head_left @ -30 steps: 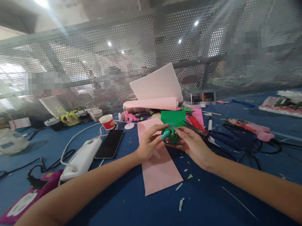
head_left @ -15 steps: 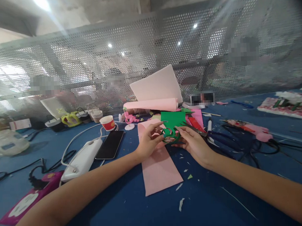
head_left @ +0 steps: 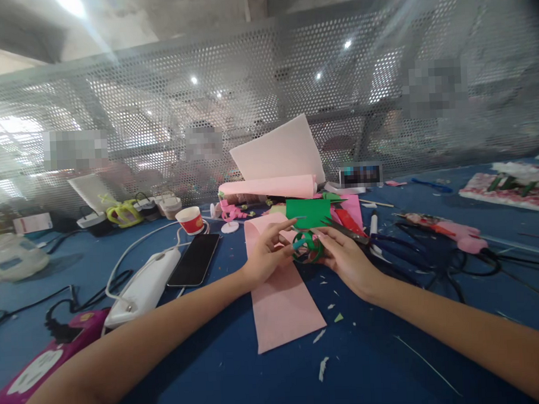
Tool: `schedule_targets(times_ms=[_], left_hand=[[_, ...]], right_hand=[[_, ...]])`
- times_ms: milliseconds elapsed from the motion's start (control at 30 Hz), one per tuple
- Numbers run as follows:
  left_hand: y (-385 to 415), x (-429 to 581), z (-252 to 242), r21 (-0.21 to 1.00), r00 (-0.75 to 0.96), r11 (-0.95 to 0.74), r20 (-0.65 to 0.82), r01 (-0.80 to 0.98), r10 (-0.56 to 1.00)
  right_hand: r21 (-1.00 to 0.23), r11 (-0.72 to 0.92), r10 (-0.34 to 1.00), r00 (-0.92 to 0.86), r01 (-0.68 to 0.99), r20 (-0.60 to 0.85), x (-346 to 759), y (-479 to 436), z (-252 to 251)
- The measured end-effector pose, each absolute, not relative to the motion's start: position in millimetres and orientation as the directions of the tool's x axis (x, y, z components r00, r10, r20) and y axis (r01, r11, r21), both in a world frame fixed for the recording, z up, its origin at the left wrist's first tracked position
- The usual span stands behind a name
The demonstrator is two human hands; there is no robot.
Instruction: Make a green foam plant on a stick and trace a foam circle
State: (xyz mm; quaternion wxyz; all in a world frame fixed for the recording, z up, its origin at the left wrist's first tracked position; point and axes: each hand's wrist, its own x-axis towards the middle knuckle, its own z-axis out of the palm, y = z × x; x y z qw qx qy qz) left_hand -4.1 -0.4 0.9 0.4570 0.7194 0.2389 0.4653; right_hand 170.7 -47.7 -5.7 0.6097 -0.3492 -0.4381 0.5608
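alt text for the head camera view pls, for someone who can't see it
A person's left hand and right hand handle a curled green strip near a pale pink sheet on a blue table. A black phone and paper cup sit to the left, scissors and a pink corded tool to the right.

The bench looks smooth, matt blue. The green loops look matt, like the pink sheet; felt or paper, I can't tell from here. The phone is glossy, the power strip smooth plastic. Beyond the bench's far edge stands a perforated metal screen.
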Motion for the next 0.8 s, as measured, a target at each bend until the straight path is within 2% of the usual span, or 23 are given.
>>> schedule_targets(times_ms=[267, 467, 567, 700, 800], left_hand=[[-7, -3, 5, 0.772, 0.452, -0.63, 0.535, 0.08, 0.713], [0, -6, 0, 0.734, 0.389, -0.668, 0.584, 0.121, 0.713], [-2, -6, 0, 0.799, 0.376, -0.6, 0.544, 0.041, 0.75], [-6, -4, 3, 0.912, 0.382, -0.4, 0.402, -0.088, 0.832], [-7, -3, 5, 0.951, 0.364, -0.282, 0.31, -0.129, 0.878]], right_hand=[[-0.934, 0.103, 0.99, -0.058, -0.341, 0.131, 168, -54, -2], [-0.891, 0.003, 1.0, 0.0, -0.453, 0.004, 166, -55, 4], [-0.855, -0.022, 0.997, 0.056, -0.519, -0.059, 170, -51, 7], [-0.827, -0.02, 0.988, 0.115, -0.562, -0.101, 183, -39, 9], [-0.824, 0.003, 0.986, 0.141, -0.567, -0.093, 191, -31, 7]])
